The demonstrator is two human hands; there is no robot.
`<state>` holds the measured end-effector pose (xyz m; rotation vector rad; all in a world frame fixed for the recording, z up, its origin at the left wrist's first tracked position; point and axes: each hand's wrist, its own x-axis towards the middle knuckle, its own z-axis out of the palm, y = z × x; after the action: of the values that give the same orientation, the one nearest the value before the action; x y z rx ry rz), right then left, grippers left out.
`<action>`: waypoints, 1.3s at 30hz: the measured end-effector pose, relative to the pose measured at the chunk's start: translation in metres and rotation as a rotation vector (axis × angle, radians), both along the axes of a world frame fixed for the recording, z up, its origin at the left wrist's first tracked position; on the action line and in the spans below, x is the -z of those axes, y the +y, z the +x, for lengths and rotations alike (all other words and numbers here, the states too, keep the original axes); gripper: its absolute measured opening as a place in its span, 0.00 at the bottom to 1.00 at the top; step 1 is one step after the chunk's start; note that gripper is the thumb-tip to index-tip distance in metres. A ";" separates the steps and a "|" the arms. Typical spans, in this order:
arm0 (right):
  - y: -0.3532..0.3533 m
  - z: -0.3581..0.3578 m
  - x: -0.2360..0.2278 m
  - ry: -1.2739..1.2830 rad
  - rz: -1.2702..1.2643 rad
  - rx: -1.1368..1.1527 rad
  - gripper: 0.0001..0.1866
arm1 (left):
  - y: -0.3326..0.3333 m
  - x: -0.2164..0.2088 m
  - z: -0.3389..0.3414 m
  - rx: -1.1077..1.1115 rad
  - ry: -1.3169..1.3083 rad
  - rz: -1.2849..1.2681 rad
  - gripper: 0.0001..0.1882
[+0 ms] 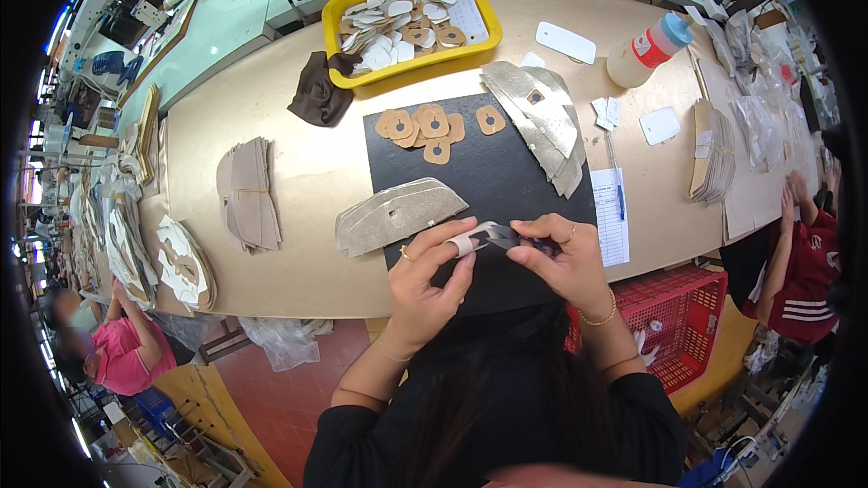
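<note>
Small, thin pale-and-dark patch [488, 237], up between both hands over the black rectangular mat [497, 172]: left hand [425, 276] pinching its pale end, right hand [562, 262] pinching the dark side. Looks light, bendy, easily creased; edge grips suit it.

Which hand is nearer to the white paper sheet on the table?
The right hand: it is just to the left of the sheet. The left hand is farther left, on the far side of the right hand.
</note>
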<state>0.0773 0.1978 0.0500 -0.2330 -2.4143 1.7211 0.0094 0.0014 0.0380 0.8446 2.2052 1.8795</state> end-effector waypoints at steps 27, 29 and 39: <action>0.008 -0.005 -0.009 -0.036 -0.112 -0.117 0.12 | -0.003 -0.004 0.001 0.170 -0.438 0.229 0.07; 0.009 -0.004 -0.009 -0.056 -0.083 -0.123 0.12 | -0.004 -0.004 0.001 0.168 -0.456 0.239 0.07; 0.007 -0.012 0.007 0.081 -0.098 0.079 0.17 | -0.005 -0.003 -0.003 0.184 -0.364 0.169 0.10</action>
<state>0.0655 0.2050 0.0432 -0.2632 -2.2368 1.7801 0.0067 -0.0033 0.0409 0.6394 1.7178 1.9651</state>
